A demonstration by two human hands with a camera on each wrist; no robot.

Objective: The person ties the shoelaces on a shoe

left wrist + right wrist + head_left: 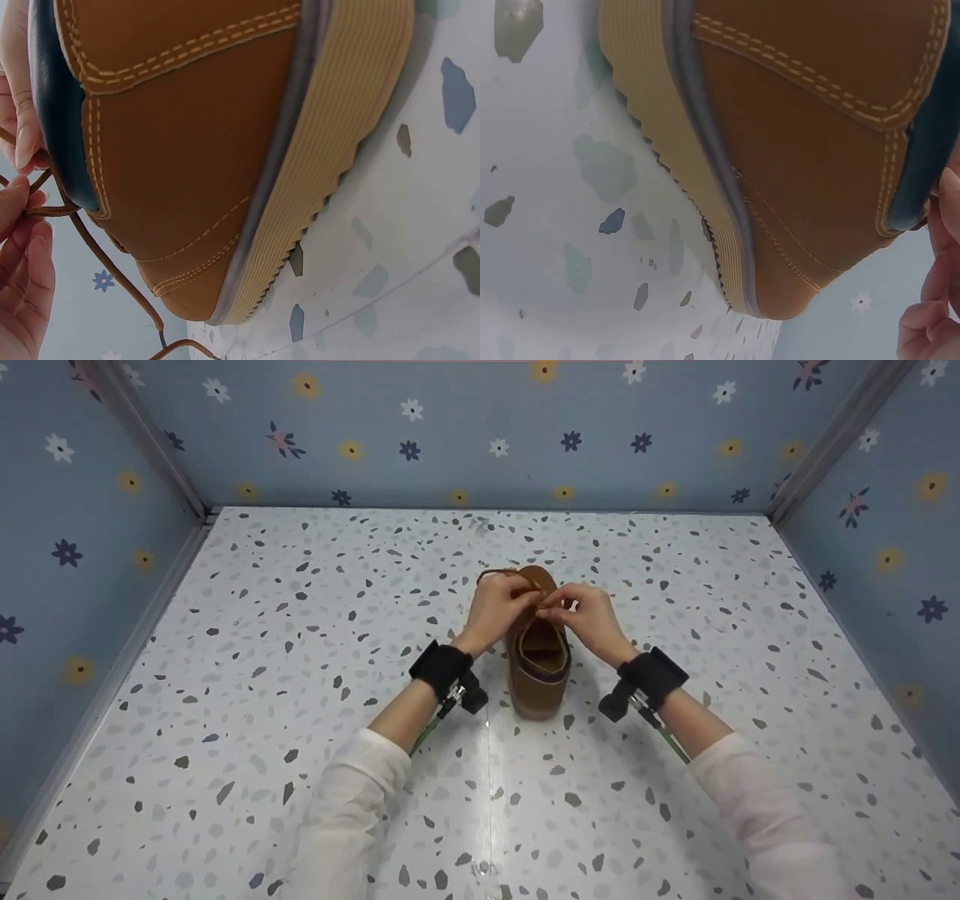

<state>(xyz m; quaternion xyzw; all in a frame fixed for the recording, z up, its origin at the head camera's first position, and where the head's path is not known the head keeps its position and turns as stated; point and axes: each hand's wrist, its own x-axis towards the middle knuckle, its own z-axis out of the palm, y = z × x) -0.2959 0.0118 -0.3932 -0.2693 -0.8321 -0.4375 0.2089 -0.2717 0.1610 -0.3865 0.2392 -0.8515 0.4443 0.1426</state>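
A brown lace-up shoe (pixel 538 701) stands on its sole, its toe pointing away from me. It has a dark padded collar (pixel 56 112) and a pale ridged sole (pixel 637 82). Over the lacing, my left hand (pixel 496 604) pinches a brown lace (pixel 112 264) between thumb and fingers. My right hand (pixel 594 619) meets it from the other side, fingertips pinching the lace close to the left fingertips. A stretch of lace arcs out past the left hand, and one length hangs down along the shoe's toe. The right fingertips are partly hidden in the right wrist view.
The shoe stands on a white speckled tabletop (pixel 247 697) with a seam down its middle. Blue flowered panels (pixel 450 420) enclose the back and both sides. Each wrist wears a black strap (pixel 441 666) with a small camera and a green cable.
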